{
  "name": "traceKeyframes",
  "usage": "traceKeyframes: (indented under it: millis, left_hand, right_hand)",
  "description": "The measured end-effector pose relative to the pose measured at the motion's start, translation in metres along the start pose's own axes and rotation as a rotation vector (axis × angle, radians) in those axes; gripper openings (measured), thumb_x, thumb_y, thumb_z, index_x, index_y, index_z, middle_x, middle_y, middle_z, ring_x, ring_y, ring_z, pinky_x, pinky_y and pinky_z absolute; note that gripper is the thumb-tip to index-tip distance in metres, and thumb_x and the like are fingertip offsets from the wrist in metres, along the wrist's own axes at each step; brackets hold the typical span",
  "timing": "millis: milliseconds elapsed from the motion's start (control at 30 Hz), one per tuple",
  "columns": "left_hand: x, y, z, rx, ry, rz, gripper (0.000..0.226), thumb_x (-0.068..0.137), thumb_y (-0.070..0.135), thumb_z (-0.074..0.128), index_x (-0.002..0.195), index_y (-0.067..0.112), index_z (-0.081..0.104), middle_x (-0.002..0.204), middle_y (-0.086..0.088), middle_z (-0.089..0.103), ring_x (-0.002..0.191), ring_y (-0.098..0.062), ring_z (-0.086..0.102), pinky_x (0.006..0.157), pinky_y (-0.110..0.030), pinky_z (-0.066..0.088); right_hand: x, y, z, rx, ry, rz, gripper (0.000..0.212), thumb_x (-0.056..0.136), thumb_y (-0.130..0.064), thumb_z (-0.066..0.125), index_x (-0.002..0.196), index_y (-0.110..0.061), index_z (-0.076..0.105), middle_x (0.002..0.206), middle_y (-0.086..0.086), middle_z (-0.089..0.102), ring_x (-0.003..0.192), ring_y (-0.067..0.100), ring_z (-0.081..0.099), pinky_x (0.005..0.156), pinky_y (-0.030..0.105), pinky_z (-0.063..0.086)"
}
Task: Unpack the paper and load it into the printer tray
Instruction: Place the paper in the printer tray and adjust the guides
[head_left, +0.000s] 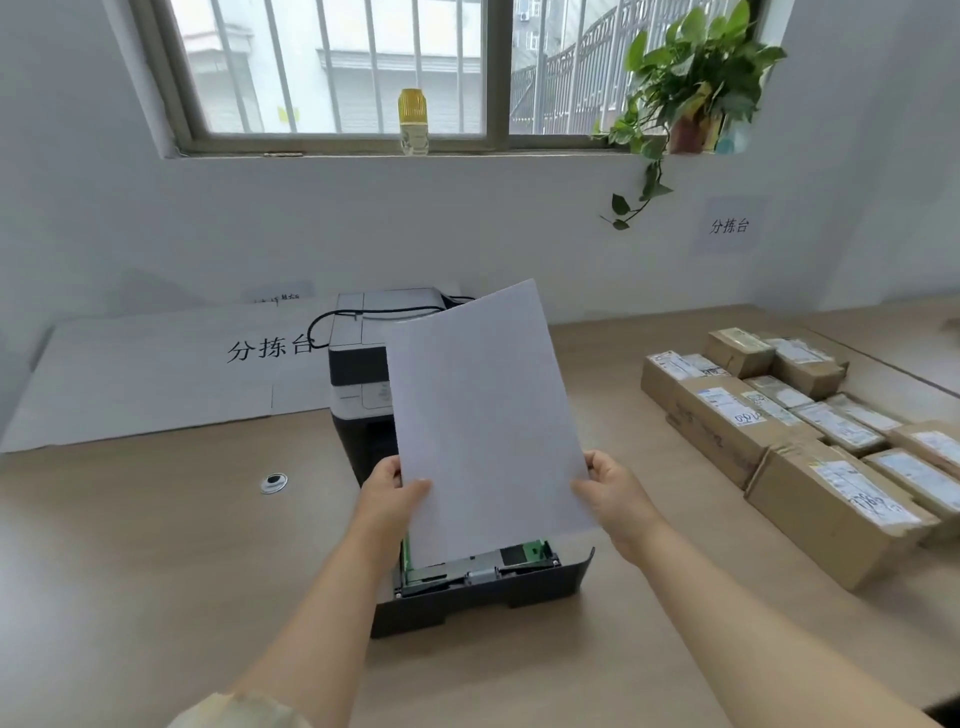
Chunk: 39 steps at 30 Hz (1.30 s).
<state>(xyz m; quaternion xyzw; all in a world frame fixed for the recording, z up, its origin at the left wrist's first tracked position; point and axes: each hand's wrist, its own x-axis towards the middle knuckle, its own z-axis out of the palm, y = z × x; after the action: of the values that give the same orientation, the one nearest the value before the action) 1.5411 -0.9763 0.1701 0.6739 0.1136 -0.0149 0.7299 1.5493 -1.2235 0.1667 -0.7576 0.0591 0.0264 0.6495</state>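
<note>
A stack of white paper (483, 415) stands nearly upright, tilted slightly right, above the pulled-out dark printer tray (519, 587). My left hand (389, 493) grips its lower left edge and my right hand (610, 493) grips its lower right edge. The paper's bottom edge sits just over the tray's inside, where green guides show. The printer (358, 384), black and grey with a cable on top, stands behind the paper and is mostly hidden by it.
Several taped cardboard parcels (810, 441) lie on the wooden table (156, 571) to the right. A large white sheet with printed characters (156, 379) lies at the back left. A round cable grommet (274, 483) sits left of the printer.
</note>
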Motion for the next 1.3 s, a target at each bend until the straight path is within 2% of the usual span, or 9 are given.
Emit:
traceKeyframes:
  millis: [100, 300, 533, 700, 800, 967, 1133, 1233, 1300]
  left_hand:
    - [0.001, -0.016, 0.007, -0.07, 0.01, -0.01, 0.016, 0.093, 0.001, 0.051, 0.102, 0.015, 0.052, 0.103, -0.009, 0.065, 0.089, -0.023, 0.064, 0.074, -0.035, 0.053]
    - [-0.009, -0.076, 0.018, -0.062, 0.092, -0.004, 0.021, 0.095, 0.006, 0.049, 0.115, 0.008, 0.053, 0.109, -0.007, 0.069, 0.094, -0.02, 0.067, 0.065, -0.025, 0.053]
    - [-0.021, -0.145, 0.018, -0.024, 0.189, -0.014, 0.017, 0.093, 0.004, 0.049, 0.103, 0.015, 0.059, 0.103, -0.01, 0.071, 0.097, -0.026, 0.067, 0.076, -0.035, 0.053]
    - [-0.015, -0.182, 0.016, -0.04, 0.229, -0.047, 0.026, 0.093, -0.003, 0.047, 0.104, 0.018, 0.058, 0.106, -0.011, 0.068, 0.096, -0.024, 0.063, 0.086, -0.041, 0.05]
    - [-0.013, -0.199, 0.014, -0.073, 0.218, -0.078, 0.031, 0.094, -0.007, 0.044, 0.101, 0.02, 0.058, 0.101, -0.007, 0.068, 0.092, -0.021, 0.063, 0.078, -0.03, 0.053]
    - [-0.01, -0.219, 0.015, -0.158, 0.286, -0.152, 0.028, 0.092, -0.006, 0.048, 0.113, 0.006, 0.061, 0.097, -0.008, 0.069, 0.089, -0.025, 0.064, 0.083, -0.032, 0.05]
    - [-0.003, -0.217, 0.018, -0.147, 0.336, -0.106, 0.032, 0.092, -0.006, 0.05, 0.101, 0.021, 0.064, 0.089, 0.008, 0.073, 0.091, -0.019, 0.061, 0.087, -0.033, 0.046]
    - [-0.003, -0.223, 0.017, -0.112, 0.33, -0.122, 0.032, 0.092, -0.006, 0.049, 0.121, 0.004, 0.058, 0.106, -0.009, 0.068, 0.102, -0.024, 0.058, 0.091, -0.031, 0.045]
    - [-0.006, -0.223, 0.019, -0.111, 0.341, -0.092, 0.032, 0.091, -0.009, 0.049, 0.119, 0.002, 0.059, 0.111, -0.014, 0.065, 0.099, -0.025, 0.059, 0.085, -0.024, 0.048]
  right_hand:
    - [0.004, 0.015, 0.003, -0.014, 0.002, 0.003, 0.026, 0.088, 0.006, 0.047, 0.088, -0.019, 0.057, 0.109, 0.023, 0.067, 0.089, 0.026, 0.062, 0.089, 0.05, 0.051]
    - [-0.004, 0.064, 0.017, 0.028, 0.122, 0.058, 0.029, 0.086, 0.005, 0.048, 0.088, -0.022, 0.057, 0.106, 0.016, 0.067, 0.099, 0.036, 0.064, 0.091, 0.052, 0.052]
    - [-0.005, 0.12, 0.04, 0.097, 0.192, 0.046, 0.02, 0.093, -0.003, 0.054, 0.086, -0.021, 0.059, 0.091, 0.006, 0.068, 0.079, 0.017, 0.062, 0.07, 0.025, 0.05]
    - [-0.004, 0.159, 0.049, 0.156, 0.23, 0.11, 0.013, 0.094, -0.008, 0.053, 0.083, -0.011, 0.059, 0.078, 0.007, 0.064, 0.072, 0.017, 0.054, 0.064, 0.032, 0.044]
    - [-0.007, 0.178, 0.049, 0.197, 0.247, 0.158, 0.009, 0.093, -0.011, 0.056, 0.087, -0.01, 0.062, 0.078, 0.008, 0.067, 0.07, 0.016, 0.055, 0.062, 0.033, 0.044]
    - [-0.01, 0.198, 0.056, 0.218, 0.285, 0.198, 0.015, 0.094, -0.01, 0.052, 0.086, -0.013, 0.065, 0.084, 0.009, 0.068, 0.075, 0.018, 0.057, 0.066, 0.033, 0.045]
    - [-0.003, 0.196, 0.057, 0.21, 0.303, 0.155, 0.024, 0.092, 0.0, 0.049, 0.088, -0.015, 0.067, 0.078, -0.002, 0.071, 0.072, 0.007, 0.06, 0.068, 0.031, 0.046]
    - [-0.004, 0.205, 0.059, 0.16, 0.298, 0.17, 0.03, 0.093, -0.002, 0.05, 0.083, -0.025, 0.066, 0.067, -0.014, 0.071, 0.07, 0.006, 0.059, 0.066, 0.023, 0.046]
    - [-0.004, 0.209, 0.058, 0.144, 0.304, 0.174, 0.033, 0.093, -0.001, 0.05, 0.08, -0.028, 0.064, 0.063, -0.01, 0.069, 0.071, 0.013, 0.056, 0.065, 0.02, 0.045]
